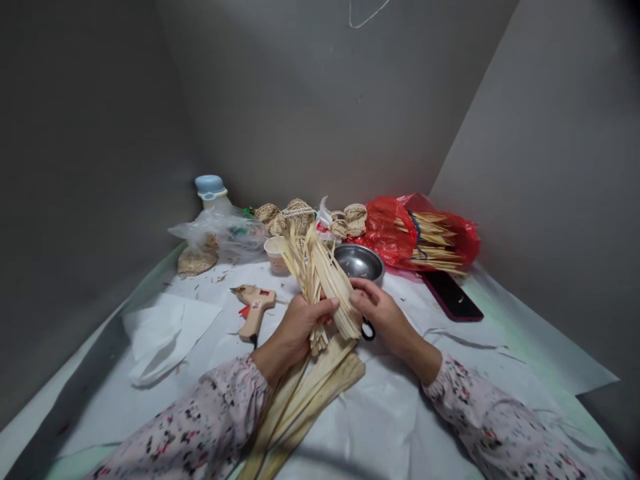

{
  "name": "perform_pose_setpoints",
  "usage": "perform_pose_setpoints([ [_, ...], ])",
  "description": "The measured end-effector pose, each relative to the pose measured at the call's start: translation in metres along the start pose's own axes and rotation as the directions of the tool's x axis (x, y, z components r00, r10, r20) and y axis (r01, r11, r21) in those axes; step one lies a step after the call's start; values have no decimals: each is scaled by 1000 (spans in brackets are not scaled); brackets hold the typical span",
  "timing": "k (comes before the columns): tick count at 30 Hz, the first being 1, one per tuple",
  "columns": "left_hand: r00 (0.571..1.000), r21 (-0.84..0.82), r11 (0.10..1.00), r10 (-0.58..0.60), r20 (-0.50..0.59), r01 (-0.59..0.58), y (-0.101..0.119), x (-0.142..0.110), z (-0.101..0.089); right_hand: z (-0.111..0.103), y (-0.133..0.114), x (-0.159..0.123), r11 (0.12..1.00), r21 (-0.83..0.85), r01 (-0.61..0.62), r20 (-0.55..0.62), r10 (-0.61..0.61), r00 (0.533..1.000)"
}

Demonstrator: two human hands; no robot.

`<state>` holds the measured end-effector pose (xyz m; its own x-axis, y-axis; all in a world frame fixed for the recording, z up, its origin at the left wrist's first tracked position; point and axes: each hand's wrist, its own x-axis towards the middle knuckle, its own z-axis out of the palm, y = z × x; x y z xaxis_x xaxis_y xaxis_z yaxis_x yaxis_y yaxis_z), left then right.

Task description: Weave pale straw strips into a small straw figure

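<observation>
Dried leaf strips (320,283) point straight ahead, clenched in the left hand (299,327), the right hand (381,315) curled against them.

Two hands (300,325), one strip bundle (320,280), one glue gun (254,310).

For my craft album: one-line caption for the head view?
Left hand and right hand hold dried leaf strips beside a glue gun, small woven pieces behind.
</observation>
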<state>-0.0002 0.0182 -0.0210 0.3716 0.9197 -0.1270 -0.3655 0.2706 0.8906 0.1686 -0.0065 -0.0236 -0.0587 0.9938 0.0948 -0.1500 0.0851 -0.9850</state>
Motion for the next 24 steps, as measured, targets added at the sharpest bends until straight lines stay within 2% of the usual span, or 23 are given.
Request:
perform_pose_setpoints([
  [3,1000,12,1000,-11,-21,11,2,-1,1,4,1,-2,999,-5,-38,88,38,995],
  [9,999,-7,1000,3,-43,-3,5,1,3,-3,4,2,987,135,-82,-59,91,994],
  [14,997,-38,999,2,-76,-5,5,3,1,-5,3,5,970,221,-103,-68,121,990],
  [17,994,-79,996,-39,-104,31,5,4,-2,-5,3,5,968,227,-112,-74,131,989],
  [21,985,-112,989,-109,-136,94,5,6,-5,-5,3,4,964,231,-134,-12,141,990],
  [24,992,-153,985,-98,-85,84,5,5,-3,-4,4,3,979,165,-121,52,114,992],
])
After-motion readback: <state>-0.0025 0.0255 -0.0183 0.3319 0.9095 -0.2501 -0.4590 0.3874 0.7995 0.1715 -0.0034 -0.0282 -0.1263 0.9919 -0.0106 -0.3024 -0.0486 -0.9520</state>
